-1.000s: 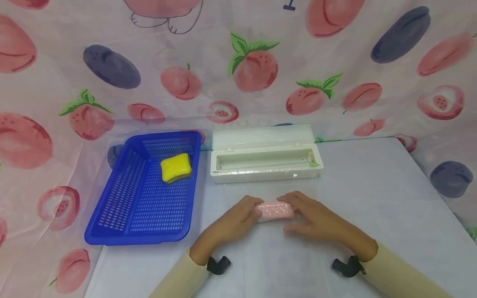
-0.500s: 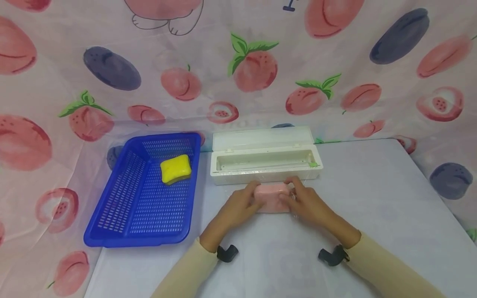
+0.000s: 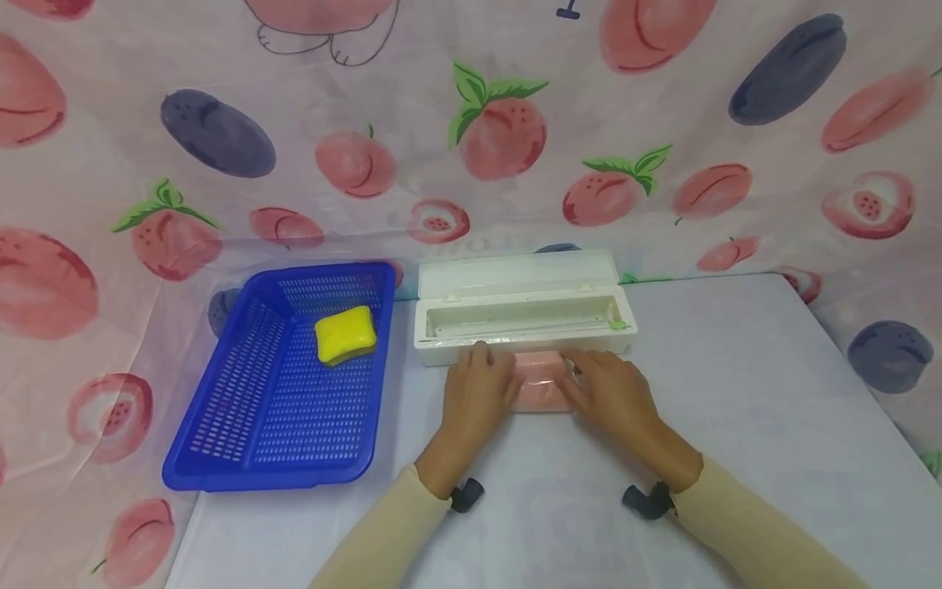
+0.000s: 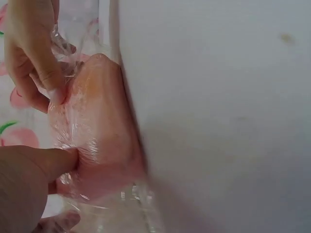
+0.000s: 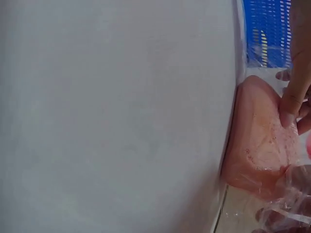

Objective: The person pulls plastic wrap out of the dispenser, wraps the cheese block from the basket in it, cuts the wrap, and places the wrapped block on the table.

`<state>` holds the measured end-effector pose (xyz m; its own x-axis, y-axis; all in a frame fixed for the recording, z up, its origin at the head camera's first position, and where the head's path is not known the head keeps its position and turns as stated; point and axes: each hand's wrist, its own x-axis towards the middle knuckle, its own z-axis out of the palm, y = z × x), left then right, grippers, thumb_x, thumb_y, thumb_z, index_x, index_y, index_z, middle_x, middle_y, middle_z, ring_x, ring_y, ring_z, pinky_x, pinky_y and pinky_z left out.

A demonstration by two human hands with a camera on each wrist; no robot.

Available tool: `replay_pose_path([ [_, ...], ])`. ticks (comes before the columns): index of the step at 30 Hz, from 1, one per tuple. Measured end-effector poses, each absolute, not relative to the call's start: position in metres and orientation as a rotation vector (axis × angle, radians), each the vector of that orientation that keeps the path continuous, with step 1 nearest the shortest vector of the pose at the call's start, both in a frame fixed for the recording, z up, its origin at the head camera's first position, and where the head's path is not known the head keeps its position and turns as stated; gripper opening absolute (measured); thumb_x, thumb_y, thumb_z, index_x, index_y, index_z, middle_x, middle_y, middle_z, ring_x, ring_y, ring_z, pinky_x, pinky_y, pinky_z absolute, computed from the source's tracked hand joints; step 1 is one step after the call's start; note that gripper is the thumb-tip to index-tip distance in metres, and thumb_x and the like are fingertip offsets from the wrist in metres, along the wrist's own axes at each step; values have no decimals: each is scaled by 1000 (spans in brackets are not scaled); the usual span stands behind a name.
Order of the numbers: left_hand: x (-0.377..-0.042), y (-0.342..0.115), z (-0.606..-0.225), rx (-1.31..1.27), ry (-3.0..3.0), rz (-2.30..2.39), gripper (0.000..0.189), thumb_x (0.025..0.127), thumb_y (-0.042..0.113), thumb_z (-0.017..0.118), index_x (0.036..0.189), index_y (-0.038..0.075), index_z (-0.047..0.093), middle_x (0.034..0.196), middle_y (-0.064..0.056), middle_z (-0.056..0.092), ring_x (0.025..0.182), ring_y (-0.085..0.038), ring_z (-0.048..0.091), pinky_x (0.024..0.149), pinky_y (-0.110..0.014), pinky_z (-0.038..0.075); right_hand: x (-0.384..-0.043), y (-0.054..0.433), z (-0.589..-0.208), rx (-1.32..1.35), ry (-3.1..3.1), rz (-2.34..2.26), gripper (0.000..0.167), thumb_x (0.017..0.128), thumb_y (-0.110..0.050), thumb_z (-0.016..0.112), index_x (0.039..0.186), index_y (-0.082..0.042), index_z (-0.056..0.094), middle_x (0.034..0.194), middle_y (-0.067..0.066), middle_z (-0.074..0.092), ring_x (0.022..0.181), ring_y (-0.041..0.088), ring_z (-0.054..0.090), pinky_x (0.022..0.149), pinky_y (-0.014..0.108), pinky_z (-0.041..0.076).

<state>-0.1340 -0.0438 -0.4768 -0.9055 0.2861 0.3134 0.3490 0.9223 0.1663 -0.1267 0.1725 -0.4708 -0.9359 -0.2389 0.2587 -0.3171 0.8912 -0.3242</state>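
Note:
A rounded pink block [image 3: 540, 388], covered by shiny clear plastic film [image 4: 124, 206], rests at the front of a long white film box [image 3: 441, 352]. My left hand [image 3: 473, 397] holds its left end, the thumb pressing on the wrapped face in the left wrist view. At the other end my right hand [image 3: 618, 401] pinches the block and film, its thumb on the near face. Loose film bunches out beyond the block's ends in both wrist views. Fingers behind the block are partly hidden.
Left of the hands stands a blue perforated basket [image 3: 268, 476] with a yellow sponge-like block [image 3: 346, 334] inside. The box's lid [image 3: 518, 274] is raised at the back, against a fruit-patterned cloth [image 3: 412, 98]. White cloth [image 3: 736, 393] covers the table.
Both hands have moved the pink block away from me, up to the white box. It has tipped to show its broad face. The left hand has turned more upright around its end.

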Motion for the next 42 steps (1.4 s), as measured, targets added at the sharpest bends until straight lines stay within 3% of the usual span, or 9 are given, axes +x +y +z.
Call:
replay_pose_path([
  [4, -138, -33, -466, -474, -2784, -245, 25, 93, 38, 73, 110, 19, 72, 100, -4, 59, 94, -22, 51, 70, -35, 38, -131, 184, -468, 289, -2765, 694, 43, 97, -37, 68, 129, -9, 63, 99, 8, 69, 89, 26, 62, 67, 42, 51],
  [9, -159, -8, -438, -575, -2817, -495, 34, 99, 32, 64, 127, 14, 70, 119, -5, 66, 109, -24, 62, 86, -40, 52, -153, 211, -467, 79, -2628, 1013, 57, 94, -32, 72, 133, 4, 52, 125, 25, 57, 113, 41, 53, 87, 56, 47],
  [14, -196, 31, -426, -663, -2896, -945, 30, 106, 29, 54, 124, 12, 72, 122, -3, 72, 115, -19, 67, 99, -33, 54, -172, 228, -476, -92, -2723, 1254, 81, 93, -51, 71, 153, -8, 39, 147, 26, 51, 118, 44, 59, 90, 56, 52],
  [17, -216, 51, -430, -674, -2962, -1087, 28, 106, 30, 54, 112, 15, 77, 103, 1, 75, 95, -13, 68, 84, -23, 54, -178, 231, -483, -126, -2717, 1343, 77, 90, -52, 74, 151, -13, 47, 148, 19, 55, 107, 39, 63, 87, 50, 53],
  [21, -229, 69, -437, -635, -3071, -1098, 40, 103, 48, 55, 85, 17, 73, 73, 6, 61, 69, -11, 53, 59, -22, 41, -184, 230, -492, -121, -2646, 1419, 53, 89, -39, 79, 131, -11, 61, 151, 12, 54, 132, 38, 56, 98, 52, 50],
  [27, -235, 83, -437, -493, -3216, -980, 51, 93, 67, 58, 71, 21, 57, 66, 7, 51, 62, -10, 50, 51, -25, 36, -192, 233, -496, -127, -2619, 1521, 34, 89, -25, 77, 115, -10, 61, 150, 8, 56, 141, 35, 50, 100, 48, 50],
  [34, -237, 85, -424, -167, -3358, -941, 40, 84, 61, 72, 94, 23, 74, 106, 6, 71, 96, -17, 65, 86, -44, 53, -193, 239, -495, -173, -2605, 1603, 48, 85, -32, 84, 122, -12, 63, 151, 7, 55, 149, 32, 39, 113, 53, 43],
  [38, -239, 84, -420, -8, -3438, -984, 55, 80, 64, 74, 113, 20, 72, 124, 3, 70, 119, -24, 63, 109, -69, 36, -191, 244, -493, -175, -2605, 1605, 54, 83, -36, 86, 124, -11, 62, 151, 6, 55, 148, 30, 42, 109, 48, 43],
  [42, -243, 81, -421, 72, -3480, -1048, 63, 78, 67, 73, 120, 20, 70, 127, 4, 68, 124, -24, 61, 112, -74, 27, -189, 246, -491, -179, -2601, 1622, 57, 82, -38, 86, 125, -9, 62, 153, 6, 54, 149, 32, 39, 114, 51, 41],
])
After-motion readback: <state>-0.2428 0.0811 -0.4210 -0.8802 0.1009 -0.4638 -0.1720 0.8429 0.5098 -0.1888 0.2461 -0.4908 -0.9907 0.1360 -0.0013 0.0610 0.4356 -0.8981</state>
